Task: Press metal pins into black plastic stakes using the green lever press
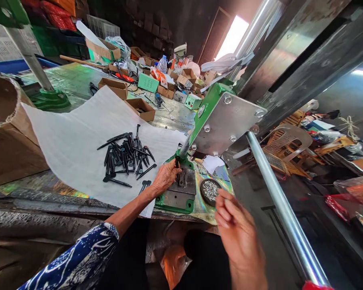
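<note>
My left hand (167,176) is closed around a black plastic piece (177,162), held upright over the metal fixture (186,179) on the green press base (172,204). My right hand (237,227) is raised near a round dark dish (202,193) of small shiny metal pins (211,189). Its fingers are pinched together; whatever lies between them is too small to tell. On a white sheet (75,141) left of the press lies a pile of black pointed stakes (125,155). A few similar black pieces (144,186) rest by my left wrist.
The press head (226,121) hangs above the fixture, and its long steel lever (284,205) slants down at my right. A cardboard box (12,149) stands at the left. Small cartons (141,109) and tools crowd the back of the bench. A chair (285,141) stands beyond on the right.
</note>
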The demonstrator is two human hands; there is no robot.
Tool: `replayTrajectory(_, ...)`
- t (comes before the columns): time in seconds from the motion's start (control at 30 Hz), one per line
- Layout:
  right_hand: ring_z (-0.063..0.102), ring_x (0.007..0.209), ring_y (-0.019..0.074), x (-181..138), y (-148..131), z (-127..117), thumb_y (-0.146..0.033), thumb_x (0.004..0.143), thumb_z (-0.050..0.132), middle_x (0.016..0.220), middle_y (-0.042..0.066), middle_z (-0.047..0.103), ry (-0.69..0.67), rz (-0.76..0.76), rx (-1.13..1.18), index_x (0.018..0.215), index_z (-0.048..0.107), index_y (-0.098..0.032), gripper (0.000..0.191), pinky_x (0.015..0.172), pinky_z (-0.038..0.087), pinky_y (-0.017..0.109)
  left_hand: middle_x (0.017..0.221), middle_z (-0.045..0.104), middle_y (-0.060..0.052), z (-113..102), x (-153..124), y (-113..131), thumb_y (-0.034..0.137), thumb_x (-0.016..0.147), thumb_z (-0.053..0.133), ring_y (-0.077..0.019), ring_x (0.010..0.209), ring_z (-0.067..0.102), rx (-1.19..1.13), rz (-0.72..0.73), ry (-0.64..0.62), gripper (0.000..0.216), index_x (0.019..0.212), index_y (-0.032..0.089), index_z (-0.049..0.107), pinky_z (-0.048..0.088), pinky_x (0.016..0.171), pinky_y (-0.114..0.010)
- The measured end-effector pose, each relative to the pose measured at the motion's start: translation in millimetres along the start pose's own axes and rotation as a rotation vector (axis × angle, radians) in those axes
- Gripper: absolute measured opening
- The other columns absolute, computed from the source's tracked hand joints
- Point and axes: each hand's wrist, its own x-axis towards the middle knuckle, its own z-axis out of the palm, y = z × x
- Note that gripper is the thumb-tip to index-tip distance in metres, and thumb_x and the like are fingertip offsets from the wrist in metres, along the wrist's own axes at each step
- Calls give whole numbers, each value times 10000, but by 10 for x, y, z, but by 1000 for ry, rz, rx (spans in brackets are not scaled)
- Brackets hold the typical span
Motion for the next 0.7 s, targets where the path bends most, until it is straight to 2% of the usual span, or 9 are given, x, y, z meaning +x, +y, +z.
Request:
replayTrajectory(0.1,361,456,14,-156,-405,-200,-330,640,795,704,20,567,-44,-26,-86,892,730,-190,296,376,322,112,588,463,36,-1,5,-3,290,753,483,-123,511,478,39,-2,-20,98,788,199,483,423,447,-210)
replayTrajectory(0.2,263,335,25,-244,-635,-375,-490,658,751,611,5,521,-191,24,-166,816,725,-250,288,243,150,152,580,462,33,0,-2,0,283,750,485,-130,524,494,62,-11,-22,91,783,198,480,424,452,-212)
replayTrajectory(0.27,265,325,38,-274,-699,-462,-532,659,734,645,22,540,-202,10,-214,888,718,-294,331,239,73,175,575,467,34,-2,-4,1,276,752,485,-131,526,500,70,-9,-26,83,782,199,478,418,460,-212)
replayTrajectory(0.37,286,323,48,-242,-750,-598,-513,629,759,674,29,559,-264,26,-260,1046,690,-349,454,237,110,192,575,474,35,-8,0,2,275,761,485,-132,531,510,91,9,-35,78,783,202,476,407,479,-215)
replayTrajectory(0.5,272,301,58,-140,-824,-738,-534,610,754,633,23,533,-441,146,-282,1059,704,-339,491,215,211,228,580,476,38,-16,6,20,270,768,487,-133,519,509,141,12,-35,68,775,206,466,395,509,-227)
replayTrajectory(0.6,321,347,73,-219,-822,-638,-513,658,722,694,48,552,-396,116,-310,1077,697,-325,460,253,244,233,612,500,27,-24,3,51,250,778,483,-139,540,518,235,34,-44,58,752,204,460,395,551,-242)
replayTrajectory(0.7,356,385,78,-418,-768,-392,-475,676,721,702,44,547,-215,47,-297,1069,689,-316,426,315,280,239,657,548,7,-31,9,86,222,797,476,-165,636,553,397,90,-70,44,759,202,488,401,626,-260)
